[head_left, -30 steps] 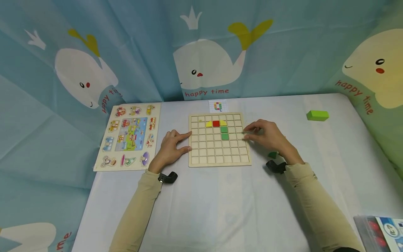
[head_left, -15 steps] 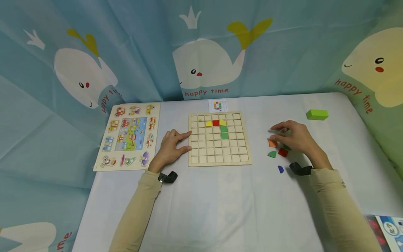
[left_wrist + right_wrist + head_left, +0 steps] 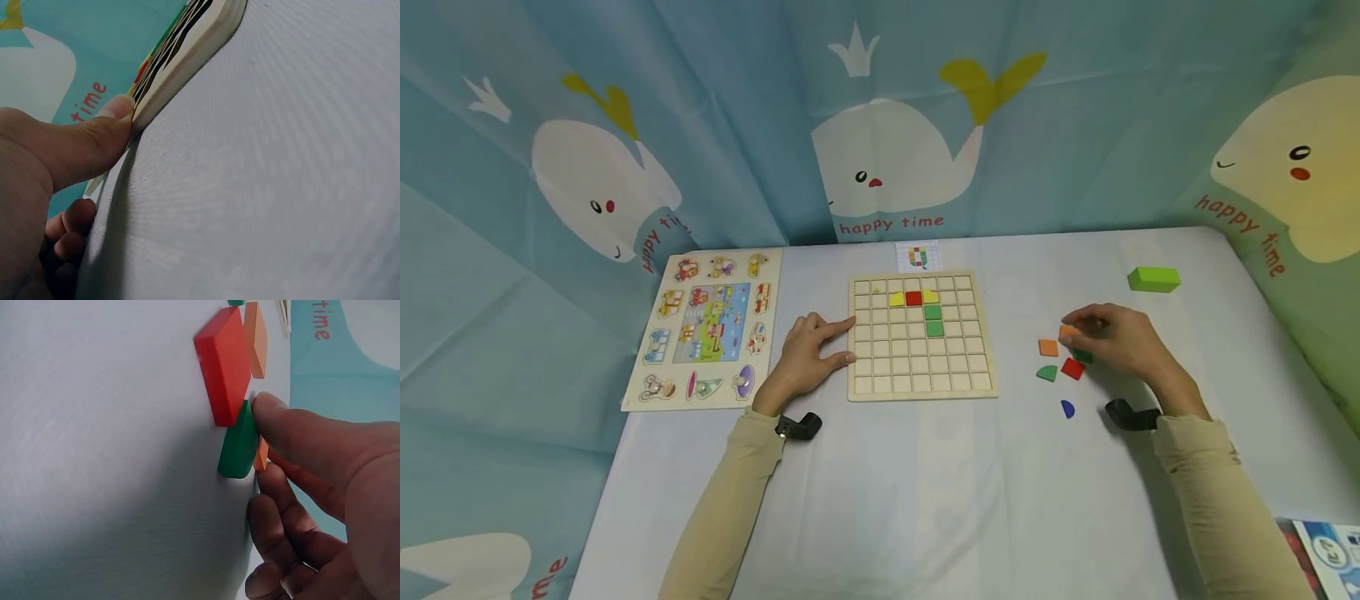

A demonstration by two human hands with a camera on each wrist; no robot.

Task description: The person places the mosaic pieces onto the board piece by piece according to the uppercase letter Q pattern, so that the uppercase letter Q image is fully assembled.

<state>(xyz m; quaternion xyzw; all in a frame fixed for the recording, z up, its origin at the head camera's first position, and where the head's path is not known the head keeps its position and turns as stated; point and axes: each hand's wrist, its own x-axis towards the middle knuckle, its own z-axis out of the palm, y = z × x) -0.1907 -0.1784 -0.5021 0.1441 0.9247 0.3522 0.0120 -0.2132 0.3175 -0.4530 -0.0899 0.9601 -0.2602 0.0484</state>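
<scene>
In the head view, a wooden grid board (image 3: 910,358) holds yellow, red (image 3: 913,298) and green tiles (image 3: 934,328) in its upper cells. My left hand (image 3: 805,354) touches the board's left edge with thumb and forefinger spread; its thumb (image 3: 94,140) meets the rim in the left wrist view. My right hand (image 3: 1116,340) pinches an orange square tile (image 3: 261,454) between thumb and finger, low over the cloth. A green piece (image 3: 239,447) lies right by the thumb. Beside it are a red tile (image 3: 225,369) and another orange tile (image 3: 1048,347).
A green quarter-round piece (image 3: 1047,373) and a blue half-round piece (image 3: 1068,408) lie right of the board. A pattern card (image 3: 918,256) sits behind it, a picture puzzle (image 3: 715,325) to the left. A green block (image 3: 1153,279) stands back right; a box (image 3: 1330,550) is front right.
My right hand has moved from the board's right edge rightward to the loose pieces, uncovering several of them, and now has an orange tile between its fingers. The left hand stays put.
</scene>
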